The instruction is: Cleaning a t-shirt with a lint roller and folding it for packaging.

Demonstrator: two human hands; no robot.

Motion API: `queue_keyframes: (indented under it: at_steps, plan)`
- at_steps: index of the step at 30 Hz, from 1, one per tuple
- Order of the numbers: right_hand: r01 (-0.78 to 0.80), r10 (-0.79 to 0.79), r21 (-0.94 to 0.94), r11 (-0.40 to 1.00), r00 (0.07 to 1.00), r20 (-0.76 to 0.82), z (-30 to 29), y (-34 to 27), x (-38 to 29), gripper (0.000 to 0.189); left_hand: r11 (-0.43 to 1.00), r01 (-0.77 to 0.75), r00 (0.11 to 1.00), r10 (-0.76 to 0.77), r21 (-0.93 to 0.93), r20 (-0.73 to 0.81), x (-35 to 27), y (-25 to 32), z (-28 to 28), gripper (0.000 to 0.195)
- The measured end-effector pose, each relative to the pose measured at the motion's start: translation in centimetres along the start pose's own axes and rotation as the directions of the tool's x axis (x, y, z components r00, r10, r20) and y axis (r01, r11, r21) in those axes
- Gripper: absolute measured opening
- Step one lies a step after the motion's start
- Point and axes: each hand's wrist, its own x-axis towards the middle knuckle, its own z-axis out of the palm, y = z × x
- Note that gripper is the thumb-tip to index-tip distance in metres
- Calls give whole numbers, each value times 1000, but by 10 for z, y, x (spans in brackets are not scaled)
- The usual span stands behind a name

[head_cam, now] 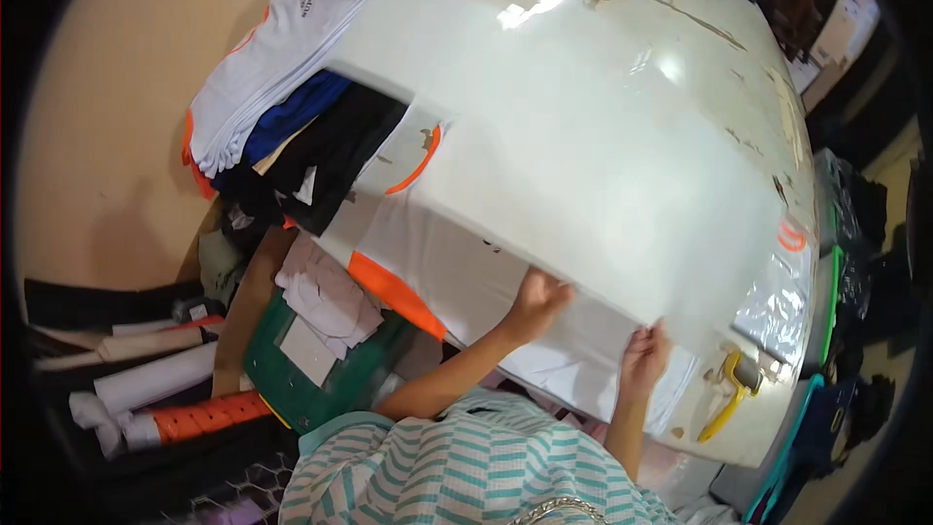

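Note:
A large translucent white sheet (554,153) is raised over the table, its near edge between my two hands. My left hand (541,304) grips that edge near its middle. Farther right, my right hand (646,354) pinches the same edge by the corner. Beneath the sheet lies a white shirt (466,255) with orange trim at the neck and sleeve, laid flat; the sheet hides part of it. A pile of white and orange shirts (291,36) lies at the far left, beside black and blue garments (335,138).
A yellow-handled tool (721,408) rests near the table's right corner, by a clear plastic bag (776,306). Pale cloth (328,292) lies on a green bin (321,401) below the left edge. Fabric rolls (160,379) stand at the lower left.

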Motion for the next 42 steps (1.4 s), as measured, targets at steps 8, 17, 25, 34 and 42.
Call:
queue_keyframes:
  at_steps: [8,17,25,34,42]
  plan:
    - [-15,-10,-122,992,979,-205,18,39,-48,29,977,-166,964,190,137,-186,32,57,-88,31]
    - [-24,27,-720,694,1000,-6,82,103,-45,22,976,-163,906,205,141,-370,65,61,-236,41]
    - [36,13,-806,591,998,53,73,193,-47,13,840,226,886,34,493,-462,70,15,-326,42]
    - [-6,-93,-927,374,995,-44,72,188,-35,19,917,46,926,109,395,-361,105,6,-339,49]
    - [46,-196,-985,165,981,13,69,189,-18,21,857,194,864,81,478,-497,129,-6,-354,43]
